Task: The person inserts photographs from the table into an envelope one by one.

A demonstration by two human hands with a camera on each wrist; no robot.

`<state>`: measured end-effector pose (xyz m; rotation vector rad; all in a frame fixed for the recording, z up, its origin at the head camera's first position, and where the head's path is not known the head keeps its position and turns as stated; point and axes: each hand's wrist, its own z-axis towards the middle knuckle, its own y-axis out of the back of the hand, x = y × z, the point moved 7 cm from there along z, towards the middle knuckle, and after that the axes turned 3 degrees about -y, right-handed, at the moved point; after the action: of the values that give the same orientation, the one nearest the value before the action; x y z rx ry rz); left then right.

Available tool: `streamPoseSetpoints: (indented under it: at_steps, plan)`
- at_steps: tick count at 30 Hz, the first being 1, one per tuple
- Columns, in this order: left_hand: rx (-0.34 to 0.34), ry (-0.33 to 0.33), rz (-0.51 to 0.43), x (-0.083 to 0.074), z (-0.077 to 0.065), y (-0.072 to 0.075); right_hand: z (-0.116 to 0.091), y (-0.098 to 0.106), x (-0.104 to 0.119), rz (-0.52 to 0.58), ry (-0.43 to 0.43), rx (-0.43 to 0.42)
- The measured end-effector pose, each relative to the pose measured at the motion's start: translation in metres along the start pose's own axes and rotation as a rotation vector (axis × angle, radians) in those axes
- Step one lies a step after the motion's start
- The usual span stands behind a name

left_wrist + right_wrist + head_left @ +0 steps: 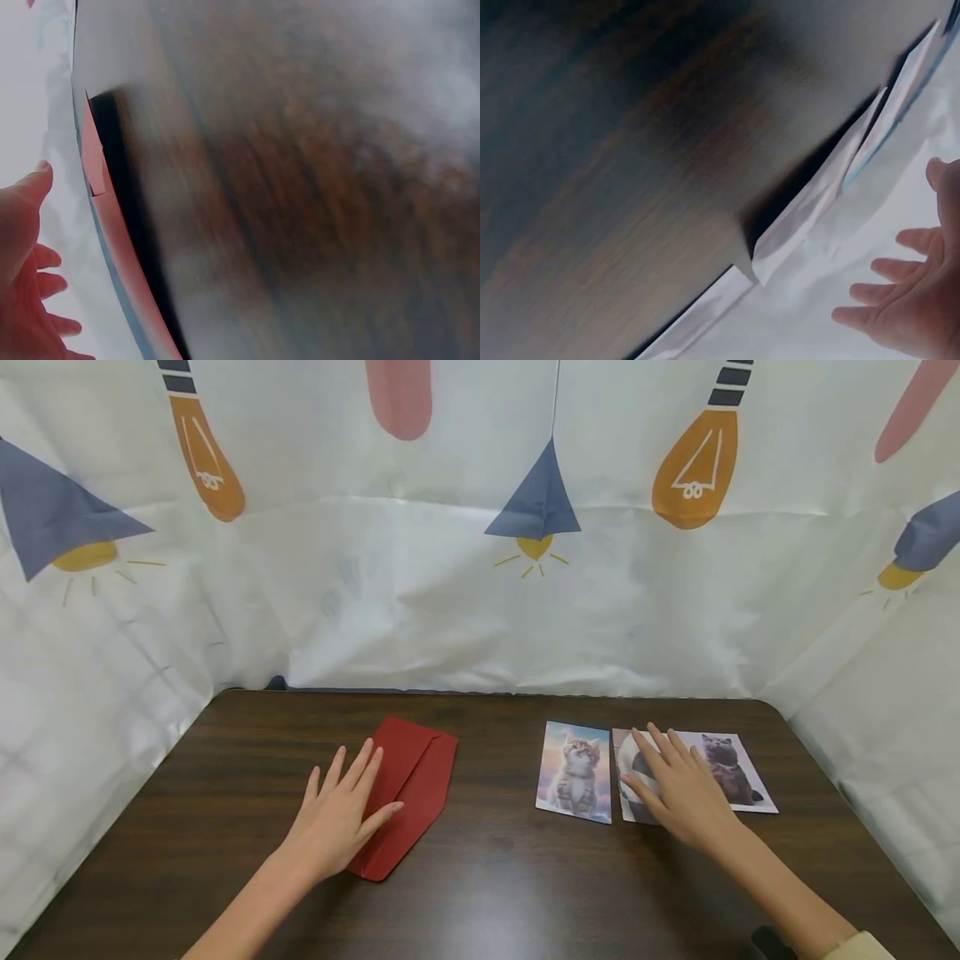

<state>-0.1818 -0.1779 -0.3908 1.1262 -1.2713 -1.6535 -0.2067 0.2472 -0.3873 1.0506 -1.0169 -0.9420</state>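
A red envelope [412, 785] with its flap side up lies on the left half of the dark wooden table. Over its left edge is my left hand [337, 822], fingers spread and holding nothing; the left wrist view shows this hand [30, 277] apart from the envelope [120, 232]. To the right lie several cat pictures in a row: a kitten card [576, 772], a middle card [626, 802] partly hidden, and a dark cat card [727, 772]. My right hand [678, 785] is above the middle card with its fingers extended, gripping nothing.
The brown table [480, 893] has rounded far corners. A white curtain [420, 610] printed with lamps and bulbs hangs behind it and along both sides. Near the right forearm, a small black object [771, 942] shows at the bottom edge.
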Motion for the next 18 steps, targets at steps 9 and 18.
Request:
streamPoseSetpoints:
  at_steps: [9,18]
  plan:
    - [0.037,0.021,-0.033,0.003,0.007,-0.008,0.010,-0.006,0.000,0.029,0.036,-0.016]
    - [0.064,0.055,-0.050,0.007,0.013,-0.014,0.023,-0.011,-0.003,0.066,0.049,-0.010]
